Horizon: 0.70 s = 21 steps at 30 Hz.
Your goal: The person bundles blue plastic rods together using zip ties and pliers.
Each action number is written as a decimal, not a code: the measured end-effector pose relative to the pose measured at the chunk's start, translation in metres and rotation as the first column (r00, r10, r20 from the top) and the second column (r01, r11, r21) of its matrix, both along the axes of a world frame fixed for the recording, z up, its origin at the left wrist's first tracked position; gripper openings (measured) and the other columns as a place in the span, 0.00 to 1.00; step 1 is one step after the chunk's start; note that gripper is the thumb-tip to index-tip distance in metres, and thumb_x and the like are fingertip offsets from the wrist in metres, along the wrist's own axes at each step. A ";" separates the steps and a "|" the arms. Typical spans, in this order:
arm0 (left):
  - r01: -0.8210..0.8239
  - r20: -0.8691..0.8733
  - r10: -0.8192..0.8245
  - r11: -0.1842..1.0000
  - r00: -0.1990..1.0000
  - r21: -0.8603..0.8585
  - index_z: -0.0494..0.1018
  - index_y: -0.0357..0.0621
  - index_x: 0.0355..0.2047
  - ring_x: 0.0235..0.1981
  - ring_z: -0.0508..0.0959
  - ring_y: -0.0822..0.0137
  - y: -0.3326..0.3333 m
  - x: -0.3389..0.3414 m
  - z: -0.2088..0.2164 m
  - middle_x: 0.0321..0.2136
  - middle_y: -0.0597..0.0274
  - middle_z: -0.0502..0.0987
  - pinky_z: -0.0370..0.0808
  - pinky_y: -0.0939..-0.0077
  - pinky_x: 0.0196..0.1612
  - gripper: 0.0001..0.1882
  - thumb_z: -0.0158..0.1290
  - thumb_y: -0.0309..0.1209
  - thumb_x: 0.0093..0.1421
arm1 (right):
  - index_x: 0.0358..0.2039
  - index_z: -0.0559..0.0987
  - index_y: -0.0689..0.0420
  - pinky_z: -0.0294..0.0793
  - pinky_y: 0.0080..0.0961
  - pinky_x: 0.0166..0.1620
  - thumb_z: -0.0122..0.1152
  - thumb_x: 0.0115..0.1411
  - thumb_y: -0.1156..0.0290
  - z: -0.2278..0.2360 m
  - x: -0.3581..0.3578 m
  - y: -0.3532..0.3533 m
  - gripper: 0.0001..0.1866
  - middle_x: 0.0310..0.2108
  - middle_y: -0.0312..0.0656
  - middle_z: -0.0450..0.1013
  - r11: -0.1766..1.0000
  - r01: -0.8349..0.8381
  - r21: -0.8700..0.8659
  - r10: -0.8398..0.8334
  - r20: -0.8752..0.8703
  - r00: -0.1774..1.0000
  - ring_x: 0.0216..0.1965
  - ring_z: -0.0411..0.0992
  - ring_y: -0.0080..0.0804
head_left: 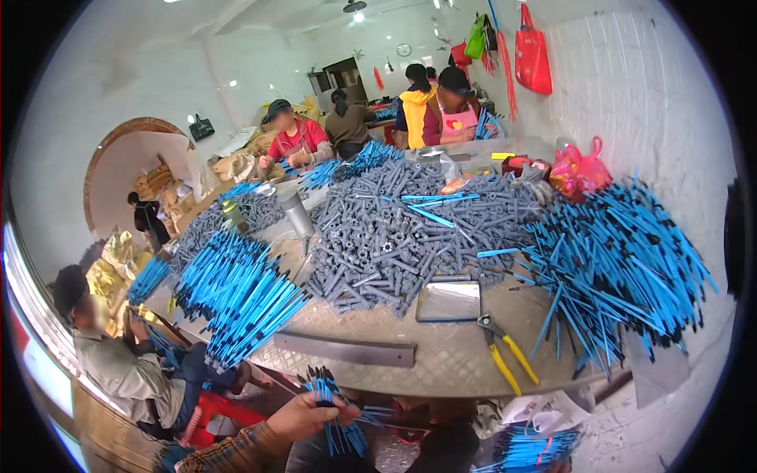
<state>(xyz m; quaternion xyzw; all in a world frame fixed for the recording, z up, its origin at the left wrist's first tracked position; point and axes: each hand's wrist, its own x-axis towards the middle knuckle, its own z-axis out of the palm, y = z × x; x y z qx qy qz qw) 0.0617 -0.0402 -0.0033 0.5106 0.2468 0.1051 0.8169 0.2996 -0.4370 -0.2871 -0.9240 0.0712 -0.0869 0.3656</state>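
My left hand (303, 416), in a plaid sleeve, is closed round a small bundle of thin blue sticks with black ends (339, 437). It is below the table's near edge, over my lap. At the lower right, a sliver of what looks like my right hand (561, 467) shows at the picture's edge, its fingers mostly hidden. Right above it lies a bundle of blue sticks (530, 448) with a red tie. On the table (339, 377) in front of me lie a dark flat bar (344, 349) and yellow-handled pliers (505, 355).
A big heap of grey plastic parts (371, 252) covers the table's middle. Blue sticks pile up at the right (623, 268) and left (236, 292). A shallow tray (448, 302) and a grey cylinder (296, 214) stand among them. Several co-workers sit around, one (126, 363) close at left.
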 end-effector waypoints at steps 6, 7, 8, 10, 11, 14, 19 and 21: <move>-0.008 0.122 -0.007 0.993 0.993 0.122 0.70 0.41 0.39 0.44 0.73 0.61 -0.030 0.003 0.016 0.42 0.51 0.73 0.68 0.64 0.48 0.09 0.49 0.22 0.56 | 0.42 0.72 0.63 0.64 0.18 0.31 0.48 0.54 0.79 0.254 -0.063 0.123 0.14 0.31 0.39 0.68 0.372 -0.790 0.487 0.830 0.206 0.518 0.27 0.63 0.20; -0.026 0.136 0.003 0.986 0.991 0.168 0.69 0.41 0.39 0.43 0.73 0.62 -0.033 0.009 0.019 0.42 0.53 0.73 0.69 0.67 0.48 0.10 0.49 0.21 0.56 | 0.43 0.72 0.62 0.68 0.30 0.37 0.50 0.54 0.77 0.276 -0.073 0.156 0.15 0.29 0.47 0.69 0.295 -0.902 0.314 0.839 0.367 0.402 0.32 0.69 0.41; -0.021 0.126 0.006 0.992 0.992 0.122 0.69 0.41 0.39 0.43 0.73 0.62 -0.037 0.009 0.015 0.42 0.53 0.73 0.69 0.67 0.48 0.10 0.49 0.21 0.56 | 0.47 0.69 0.61 0.67 0.32 0.42 0.48 0.53 0.78 0.285 -0.086 0.186 0.18 0.34 0.50 0.69 0.233 -0.950 0.207 0.854 0.424 0.302 0.38 0.68 0.48; -0.074 0.334 0.055 0.996 0.941 0.045 0.69 0.41 0.37 0.38 0.74 0.72 -0.034 0.013 0.009 0.37 0.60 0.75 0.70 0.77 0.43 0.10 0.53 0.22 0.54 | 0.51 0.65 0.63 0.67 0.33 0.45 0.47 0.53 0.79 0.296 -0.109 0.228 0.22 0.41 0.52 0.66 0.141 -0.974 0.180 0.878 0.432 0.207 0.42 0.66 0.50; -0.077 0.346 0.063 0.997 0.936 0.027 0.69 0.41 0.37 0.38 0.74 0.72 -0.034 0.009 0.008 0.37 0.60 0.75 0.70 0.77 0.43 0.10 0.53 0.22 0.54 | 0.51 0.65 0.63 0.67 0.33 0.45 0.47 0.53 0.79 0.295 -0.117 0.236 0.22 0.41 0.52 0.66 0.141 -0.976 0.164 0.886 0.419 0.198 0.42 0.66 0.50; -0.215 0.382 0.174 0.974 0.908 0.067 0.68 0.41 0.35 0.36 0.76 0.68 -0.030 -0.006 0.007 0.32 0.60 0.75 0.73 0.76 0.41 0.10 0.53 0.18 0.52 | 0.52 0.62 0.65 0.67 0.34 0.46 0.46 0.52 0.80 0.291 -0.136 0.258 0.24 0.46 0.54 0.62 0.168 -0.985 0.042 0.876 0.451 0.169 0.44 0.65 0.51; -0.410 0.403 0.406 0.908 0.820 -0.080 0.68 0.41 0.32 0.31 0.76 0.70 -0.016 -0.029 0.008 0.29 0.62 0.75 0.74 0.77 0.37 0.08 0.53 0.19 0.52 | 0.52 0.61 0.68 0.66 0.33 0.47 0.46 0.51 0.81 0.292 -0.164 0.282 0.25 0.47 0.56 0.60 0.126 -0.987 -0.100 0.914 0.400 0.076 0.46 0.64 0.53; -0.460 0.417 0.440 0.886 0.795 -0.058 0.69 0.41 0.31 0.29 0.76 0.71 -0.006 -0.032 0.008 0.28 0.63 0.74 0.74 0.78 0.37 0.07 0.53 0.19 0.52 | 0.51 0.61 0.68 0.66 0.34 0.48 0.46 0.50 0.81 0.289 -0.168 0.288 0.25 0.48 0.56 0.60 0.119 -0.988 -0.096 0.925 0.373 0.075 0.47 0.63 0.53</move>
